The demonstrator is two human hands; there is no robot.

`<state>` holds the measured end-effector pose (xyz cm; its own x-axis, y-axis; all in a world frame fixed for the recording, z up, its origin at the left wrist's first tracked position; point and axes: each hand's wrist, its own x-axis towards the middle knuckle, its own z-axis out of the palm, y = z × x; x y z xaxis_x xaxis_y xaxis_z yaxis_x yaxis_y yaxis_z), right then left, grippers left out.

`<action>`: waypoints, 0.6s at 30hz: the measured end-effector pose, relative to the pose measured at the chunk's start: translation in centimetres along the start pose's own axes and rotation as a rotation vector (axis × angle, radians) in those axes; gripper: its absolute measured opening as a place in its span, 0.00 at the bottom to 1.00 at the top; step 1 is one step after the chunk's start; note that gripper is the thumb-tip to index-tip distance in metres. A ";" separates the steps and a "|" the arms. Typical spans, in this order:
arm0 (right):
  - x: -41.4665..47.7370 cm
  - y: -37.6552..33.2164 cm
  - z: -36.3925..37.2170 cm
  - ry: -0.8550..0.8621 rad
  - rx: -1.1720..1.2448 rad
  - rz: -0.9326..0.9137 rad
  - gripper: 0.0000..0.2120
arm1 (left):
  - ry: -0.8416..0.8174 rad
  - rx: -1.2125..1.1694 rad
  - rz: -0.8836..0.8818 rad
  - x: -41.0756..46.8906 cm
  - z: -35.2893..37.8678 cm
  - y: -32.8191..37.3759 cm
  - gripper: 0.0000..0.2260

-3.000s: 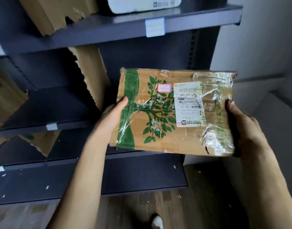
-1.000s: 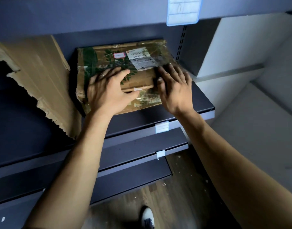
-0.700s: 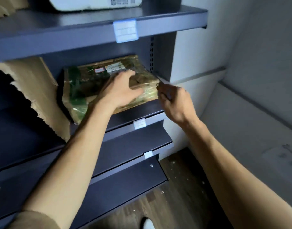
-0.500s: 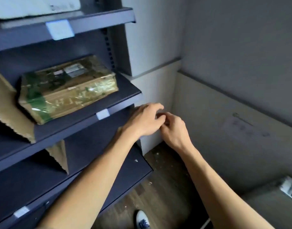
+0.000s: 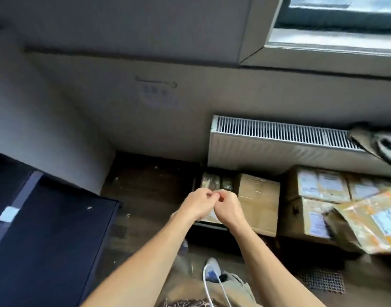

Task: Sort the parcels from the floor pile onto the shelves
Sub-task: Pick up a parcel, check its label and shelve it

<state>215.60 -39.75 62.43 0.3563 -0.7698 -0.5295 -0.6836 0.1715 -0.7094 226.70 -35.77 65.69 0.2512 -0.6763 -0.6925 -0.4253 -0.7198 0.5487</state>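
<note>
Parcels (image 5: 257, 200) — roughly five, two hands (image 5: 198, 204) touching

Two hands (image 5: 198, 204), one radiator (image 5: 278, 149), one shelf unit (image 5: 52, 235), at least five parcels (image 5: 258, 202).

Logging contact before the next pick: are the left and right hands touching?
Touching. The head view shows the left hand and right hand meeting at the fingertips.

Brown cardboard parcels (image 5: 258, 202), some glossy with tape; dark wood-look floor (image 5: 150, 185); matt dark shelf (image 5: 52, 235).
</note>
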 end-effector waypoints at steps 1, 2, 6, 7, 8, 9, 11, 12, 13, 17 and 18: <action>0.0 0.7 -0.7 0.018 0.008 0.025 0.15 | -0.025 0.007 0.010 0.7 0.6 0.5 0.18; 0.2 1.5 -1.3 0.027 0.021 0.047 0.15 | -0.053 0.018 0.022 1.5 1.2 0.9 0.18; 0.0 5.1 -3.0 0.088 0.115 0.214 0.12 | -0.193 -0.056 0.025 4.8 3.8 2.0 0.16; -0.3 6.0 -3.5 0.112 0.141 0.254 0.10 | -0.225 -0.115 0.007 5.6 4.6 2.2 0.15; -0.5 7.3 -3.9 0.143 0.161 0.289 0.09 | -0.258 -0.183 -0.020 6.4 5.7 2.4 0.14; -0.6 8.2 -4.4 0.169 0.182 0.324 0.08 | -0.280 -0.249 -0.055 7.1 6.4 2.6 0.13; -1.0 11.0 -4.7 0.202 0.255 0.417 0.08 | -0.318 -0.318 -0.114 8.3 8.3 2.6 0.11; -1.2 12.3 -4.6 0.213 0.296 0.453 0.08 | -0.320 -0.342 -0.135 8.5 9.1 2.4 0.11; -1.1 13.8 -4.7 0.228 0.331 0.497 0.08 | -0.331 -0.362 -0.158 8.8 10.0 2.3 0.11; 1.1 18.5 -4.0 0.264 0.516 0.611 0.08 | -0.372 -0.504 -0.332 10.8 12.9 1.9 0.14; 2.1 19.7 -3.6 0.249 0.543 0.626 0.08 | -0.354 -0.550 -0.371 11.7 13.6 1.7 0.15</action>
<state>200.57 -40.24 48.98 -0.1770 -0.5370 -0.8248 -0.2860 0.8299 -0.4790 217.06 -42.79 52.15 -0.0405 -0.3498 -0.9360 0.1523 -0.9279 0.3402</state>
